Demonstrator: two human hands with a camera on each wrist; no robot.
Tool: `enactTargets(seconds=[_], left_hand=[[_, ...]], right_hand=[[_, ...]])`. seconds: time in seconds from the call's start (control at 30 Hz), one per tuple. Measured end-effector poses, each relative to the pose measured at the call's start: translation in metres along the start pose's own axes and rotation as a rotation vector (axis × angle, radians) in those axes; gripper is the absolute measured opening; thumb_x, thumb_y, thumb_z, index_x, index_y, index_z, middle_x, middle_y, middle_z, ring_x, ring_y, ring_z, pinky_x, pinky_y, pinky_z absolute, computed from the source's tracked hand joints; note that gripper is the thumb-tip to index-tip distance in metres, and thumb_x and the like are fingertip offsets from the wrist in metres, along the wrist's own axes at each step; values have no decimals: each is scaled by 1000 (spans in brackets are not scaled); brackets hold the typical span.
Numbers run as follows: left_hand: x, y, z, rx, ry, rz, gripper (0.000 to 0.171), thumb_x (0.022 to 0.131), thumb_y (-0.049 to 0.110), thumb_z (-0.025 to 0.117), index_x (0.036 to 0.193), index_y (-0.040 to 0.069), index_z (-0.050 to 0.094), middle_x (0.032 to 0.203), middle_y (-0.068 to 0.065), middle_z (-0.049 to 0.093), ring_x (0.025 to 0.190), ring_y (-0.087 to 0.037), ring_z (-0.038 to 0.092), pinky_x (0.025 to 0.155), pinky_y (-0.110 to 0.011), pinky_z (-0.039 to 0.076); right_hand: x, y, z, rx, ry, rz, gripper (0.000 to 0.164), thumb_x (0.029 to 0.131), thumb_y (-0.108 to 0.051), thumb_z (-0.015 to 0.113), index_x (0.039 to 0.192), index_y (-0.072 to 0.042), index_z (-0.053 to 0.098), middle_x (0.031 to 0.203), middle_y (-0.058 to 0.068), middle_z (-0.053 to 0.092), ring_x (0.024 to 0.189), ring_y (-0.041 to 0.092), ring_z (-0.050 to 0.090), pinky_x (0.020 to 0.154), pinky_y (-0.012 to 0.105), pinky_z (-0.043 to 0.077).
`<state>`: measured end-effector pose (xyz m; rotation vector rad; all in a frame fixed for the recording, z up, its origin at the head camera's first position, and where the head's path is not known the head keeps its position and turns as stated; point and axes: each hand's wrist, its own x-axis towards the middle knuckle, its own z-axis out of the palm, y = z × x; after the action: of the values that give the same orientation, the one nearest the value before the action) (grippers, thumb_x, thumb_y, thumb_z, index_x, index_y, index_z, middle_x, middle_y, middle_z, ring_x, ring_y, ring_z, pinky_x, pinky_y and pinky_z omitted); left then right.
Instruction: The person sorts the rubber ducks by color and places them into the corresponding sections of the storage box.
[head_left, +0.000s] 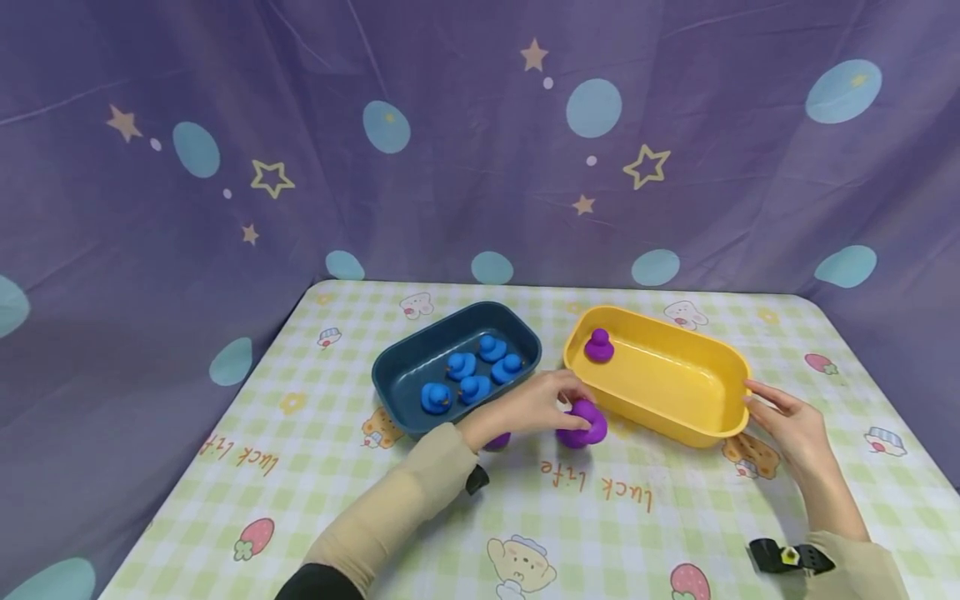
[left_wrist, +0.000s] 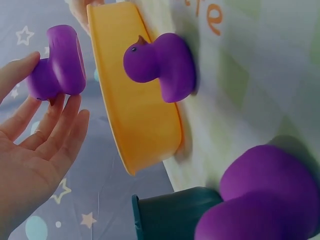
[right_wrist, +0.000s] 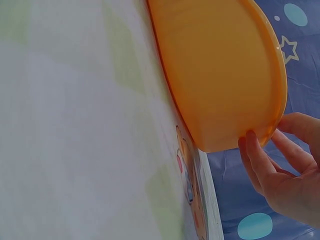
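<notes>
Purple duck (left_wrist: 60,65) up in the left hand (left_wrist: 30,165), right hand (head_left: 795,425) at the yellow tub (head_left: 645,412)!

And look at that grip: the left hand has the purple duck pinched between thumb and fingertips, the gap narrowed to the toy's own width, held clear of the checked tablecloth (head_left: 435,554) and just in front of the yellow tub. Over on the other side, the right hand is at the tub's right end, fingers loosely extended and slightly apart, tips touching the rim and outer wall.

Inside that tub, a second purple duck (head_left: 599,346) sits upright towards the left end. Out on the cloth, a third purple duck (left_wrist: 172,67) stands just beside the tub's near wall, and a fourth purple duck (left_wrist: 280,180) is near the dark blue tub (head_left: 465,321), mostly hidden behind the left wrist in the head view.

What a crowd in the dark blue tub, left of the yellow one: five blue ducks (head_left: 475,389), bunched towards its front and right! Behind it all hangs a purple backdrop (head_left: 480,192) with stars and pale blue ovals.
</notes>
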<state>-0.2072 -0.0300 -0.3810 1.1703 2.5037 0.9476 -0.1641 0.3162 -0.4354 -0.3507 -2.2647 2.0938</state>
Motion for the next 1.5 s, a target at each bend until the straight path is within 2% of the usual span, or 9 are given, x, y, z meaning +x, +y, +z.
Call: enactTargets(seconds=[0.27, 0.53, 0.63, 0.73, 0.87, 0.97, 1.13, 1.23, 1.5], left_hand=[[8, 2, -5, -40, 22, -23, 30, 76, 25, 70, 101, 10, 62, 90, 6, 61, 83, -6, 53, 76, -19, 48], [18, 2, -10, -51, 81, 26, 29, 74, 20, 72, 99, 7, 62, 89, 0, 61, 80, -9, 53, 76, -21, 49], [21, 1, -11, -56, 111, 42, 29, 74, 19, 72, 98, 5, 62, 89, -3, 61, 79, -10, 54, 76, -25, 50], [24, 0, -12, -73, 127, 25, 29, 74, 19, 72, 97, 5, 62, 88, -3, 60, 80, -13, 55, 76, -26, 50], [30, -2, -13, -88, 125, -28, 29, 74, 21, 72, 98, 8, 62, 89, 0, 58, 84, -15, 55, 75, -20, 49], [35, -5, -14, -84, 128, -48, 30, 74, 22, 72, 99, 8, 63, 90, 1, 58, 85, -15, 54, 72, -15, 46], [43, -6, -16, -55, 150, -41, 29, 74, 21, 72, 99, 9, 63, 92, 1, 59, 83, -9, 53, 69, -11, 45], [47, -7, -16, -38, 158, -33, 27, 75, 20, 71, 98, 8, 63, 95, -1, 60, 84, -9, 53, 70, -11, 44], [58, -10, -16, -25, 166, -51, 28, 75, 19, 71, 99, 6, 63, 97, -3, 61, 87, -12, 53, 71, -11, 43]], right_hand=[[1, 1, -1, 11, -11, -7, 38, 81, -23, 63, 118, -14, 57, 91, -24, 49, 76, -11, 55, 67, 11, 48], [2, 4, -2, 43, -1, -30, 27, 80, -22, 65, 107, -19, 63, 90, -23, 51, 76, -10, 56, 67, 11, 49], [2, 4, -2, 52, -5, -35, 29, 80, -23, 65, 108, -18, 63, 90, -23, 51, 76, -9, 57, 67, 12, 49], [3, 5, -3, 10, 1, -34, 34, 80, -25, 65, 112, -17, 61, 92, -23, 49, 77, -10, 56, 68, 12, 49], [6, 8, -3, -66, 25, -17, 33, 81, -29, 64, 112, -22, 60, 93, -25, 48, 79, -11, 54, 70, 12, 48], [6, 9, -3, -56, 37, -3, 32, 80, -29, 64, 111, -23, 61, 93, -24, 49, 78, -11, 54, 69, 11, 48], [3, 5, -2, 13, 1, -17, 37, 80, -26, 65, 115, -15, 59, 93, -22, 48, 77, -9, 56, 69, 12, 49], [3, 4, -2, 36, -6, -13, 37, 80, -25, 65, 115, -14, 59, 93, -21, 49, 77, -9, 57, 69, 13, 49], [2, 2, -1, 0, 0, 2, 38, 81, -25, 64, 117, -14, 58, 94, -21, 47, 76, -11, 56, 70, 12, 48]])
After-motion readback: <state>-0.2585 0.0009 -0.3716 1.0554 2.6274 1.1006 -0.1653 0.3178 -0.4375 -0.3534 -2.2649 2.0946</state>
